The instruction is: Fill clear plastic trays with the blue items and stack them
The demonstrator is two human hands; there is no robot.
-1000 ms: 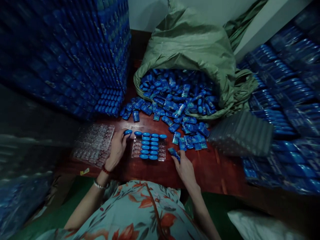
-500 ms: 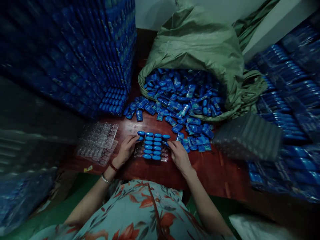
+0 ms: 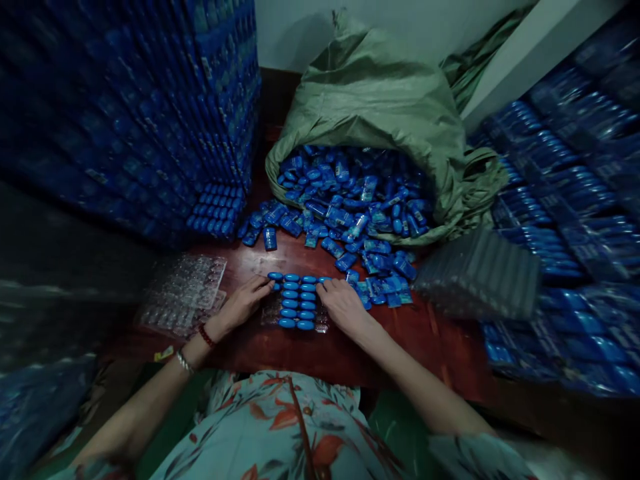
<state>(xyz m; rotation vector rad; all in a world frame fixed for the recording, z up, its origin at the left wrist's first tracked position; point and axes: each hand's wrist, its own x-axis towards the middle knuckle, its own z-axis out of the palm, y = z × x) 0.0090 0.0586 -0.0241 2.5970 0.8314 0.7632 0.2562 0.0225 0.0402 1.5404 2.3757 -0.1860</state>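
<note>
A clear plastic blister tray point(image 3: 321, 327) lies on the table in front of me, with blue oval packs point(image 3: 299, 305) set in its cells. Two full columns run down its middle; the outer columns hold packs only near the far end. At the tray's left edge, my left hand point(image 3: 245, 303) has its fingertips closed on a blue pack in the second row. My right hand point(image 3: 344, 305) bends over the right edge, fingers pressed together on a blue pack mostly hidden beneath them.
Loose blue packs point(image 3: 377, 267) spill from a green woven sack point(image 3: 380, 100) behind the tray. Empty clear trays point(image 3: 185, 293) lie at left, and a stack of grey-looking trays point(image 3: 483, 273) stands at right. Tall stacks of filled blue trays point(image 3: 215, 113) rise at back left.
The whole view has shifted slightly. My right hand has come inward over the tray's right edge and now covers the pack there. My left fingers stay at the left edge.
</note>
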